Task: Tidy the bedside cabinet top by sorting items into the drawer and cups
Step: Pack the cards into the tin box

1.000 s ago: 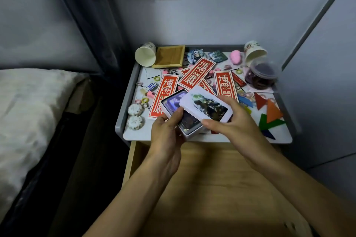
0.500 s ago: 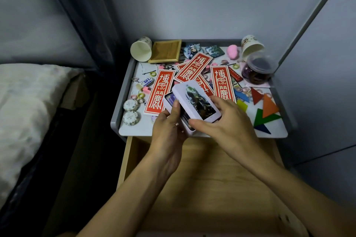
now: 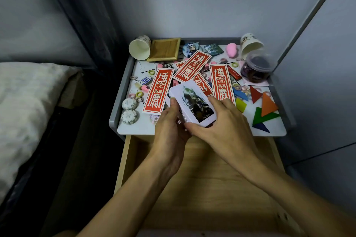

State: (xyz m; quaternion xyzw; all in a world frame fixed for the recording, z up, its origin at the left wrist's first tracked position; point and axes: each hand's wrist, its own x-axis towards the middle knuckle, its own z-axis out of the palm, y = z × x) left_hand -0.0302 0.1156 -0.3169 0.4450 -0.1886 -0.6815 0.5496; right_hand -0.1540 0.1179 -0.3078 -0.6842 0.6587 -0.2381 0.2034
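- Both hands are on the white tin, held at the front edge of the surface, just above the back of the open drawer.
- left hand: thumb lies up the tin's left edge. The other fingers are under the tin and hidden. I read it as gripping the tin's lower half.
- right hand: fingers are curled over the right side of the illustrated lid, thumb on its near corner. It is clamped on the lid.
- The lid sits on top of the tin. A dark sliver shows at the far-left corner, and I can't tell if the lid is fully seated.
- The drawer's wood floor shows below both wrists.
- Just beyond the fingers: red strips with white characters, overlapping. One runs under the tin's far edge.
- Far beyond, left: left cup on its side, mouth towards me, touching a wooden tray.
- Far beyond, right: right cup, tipped, behind a clear tub with dark contents.
- Between the cups: two badges and a pink lump.
- Right of the right fingers: flat coloured shapes in orange, green, red, blue and yellow.
- Left of the left fingers: two round floral pieces near the front-left corner, with small rings and clips scattered beyond them.
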